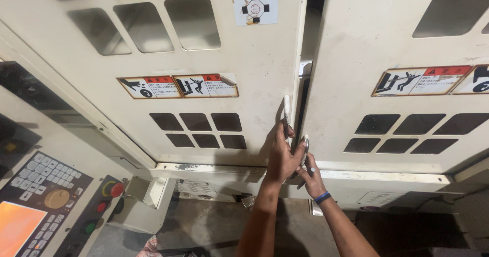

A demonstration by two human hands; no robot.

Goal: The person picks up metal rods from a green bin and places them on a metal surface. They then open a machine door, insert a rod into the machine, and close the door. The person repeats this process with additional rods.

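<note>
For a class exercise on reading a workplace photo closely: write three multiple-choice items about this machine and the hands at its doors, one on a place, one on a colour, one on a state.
1. Where is the control panel?
A. lower left of the doors
B. above the doors
C. right of the doors

2. What colour is the wristband on the right hand?
A. red
B. blue
C. yellow

3. How do the two doors stand?
A. wide open
B. taken off
C. nearly together, a narrow gap between

Answers: 1 A, its keypad and buttons sit at the lower left. 2 B, the band shows blue. 3 C, a dark slit runs between the left door and right door, while the left hand and right hand grip the handles.
</note>
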